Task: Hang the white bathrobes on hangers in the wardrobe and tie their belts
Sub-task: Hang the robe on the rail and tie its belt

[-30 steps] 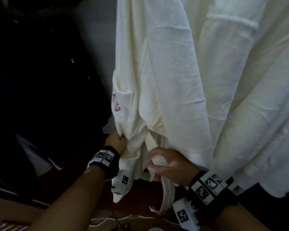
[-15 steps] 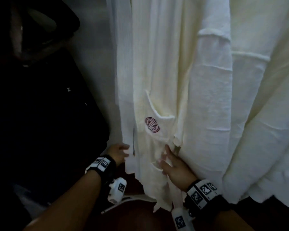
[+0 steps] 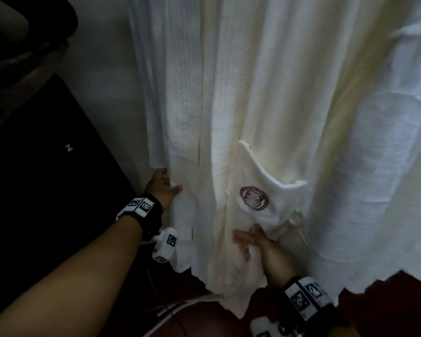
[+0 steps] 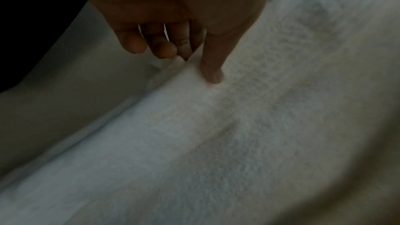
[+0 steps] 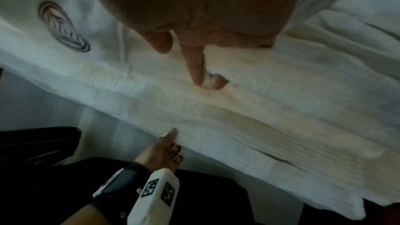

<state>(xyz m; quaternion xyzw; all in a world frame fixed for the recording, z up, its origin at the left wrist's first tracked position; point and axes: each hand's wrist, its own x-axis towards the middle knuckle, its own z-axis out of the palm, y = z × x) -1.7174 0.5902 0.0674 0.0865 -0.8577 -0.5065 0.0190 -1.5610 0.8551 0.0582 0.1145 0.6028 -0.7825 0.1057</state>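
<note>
A white bathrobe (image 3: 229,117) hangs straight down, its pocket (image 3: 265,190) marked with a red round logo (image 5: 62,28). My left hand (image 3: 164,188) is at the robe's left front edge. Its thumb (image 4: 213,73) presses on the front of the cloth and the curled fingers (image 4: 155,44) sit behind the edge, pinching it. My right hand (image 3: 250,242) is just below the pocket, blurred in the head view. In the right wrist view its fingertips (image 5: 198,74) pinch a small fold of the bathrobe (image 5: 259,91). I cannot make out the belt clearly.
A second white robe (image 3: 379,154) hangs close on the right, touching the first. A pale wardrobe wall (image 3: 107,93) stands behind, with a dark garment or bag (image 3: 46,186) at the left. Below are a dark reddish floor (image 3: 204,324) and thin white cords (image 3: 175,310).
Both hands have let go of the bunched cloth and belt at the waist. The robe now hangs straight, with the left hand at the front edge and the right hand under the pocket.
</note>
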